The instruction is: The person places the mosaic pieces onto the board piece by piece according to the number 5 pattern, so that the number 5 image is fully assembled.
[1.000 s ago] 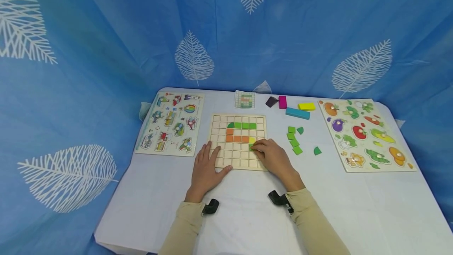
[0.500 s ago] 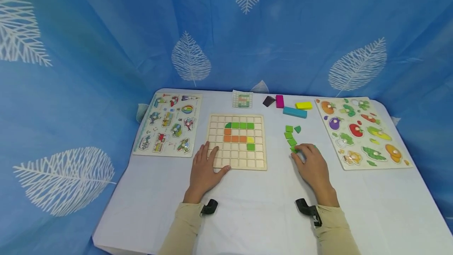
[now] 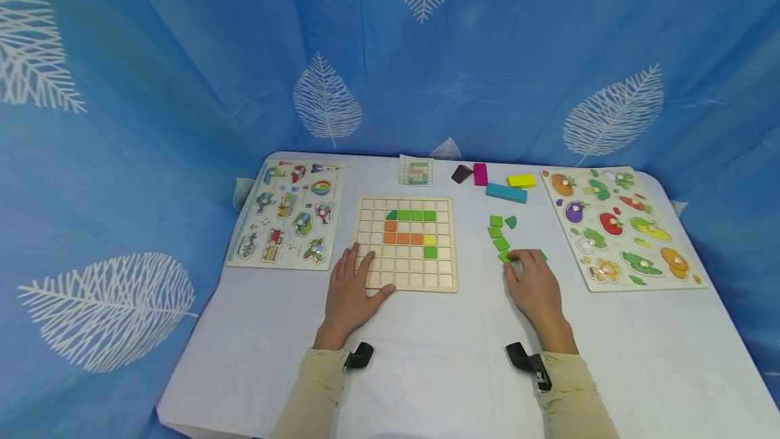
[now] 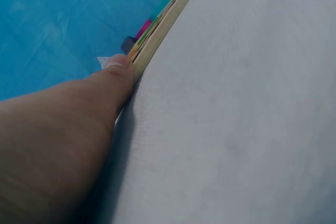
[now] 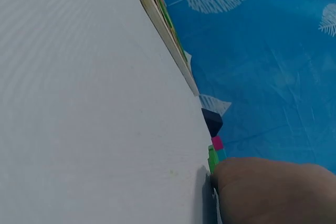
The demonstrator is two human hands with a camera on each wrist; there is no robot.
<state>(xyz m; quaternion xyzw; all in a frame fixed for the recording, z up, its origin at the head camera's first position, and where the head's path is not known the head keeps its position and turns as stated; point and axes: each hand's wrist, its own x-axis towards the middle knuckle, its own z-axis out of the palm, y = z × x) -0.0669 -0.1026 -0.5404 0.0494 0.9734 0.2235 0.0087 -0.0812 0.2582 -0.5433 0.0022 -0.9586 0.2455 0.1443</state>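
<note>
My left hand rests spread over the lower left corner of a wooden grid board, its thumb along the near edge. In the left wrist view the thumb lies against the board's side. The board carries green squares, a dark green rounded piece, orange squares and one yellow square. My right hand is right of the board, thumb and forefinger pinching a green square tile at the near end of a row of loose green tiles.
A dark green rounded piece lies beside the tiles; another is partly behind my right hand. Behind are a pattern card and black, magenta, blue and yellow blocks. Vehicle and vegetable puzzles flank them.
My right hand has let go of a green square on the board below the yellow one and moved right to the loose tiles. The left hand has stayed on the board.
</note>
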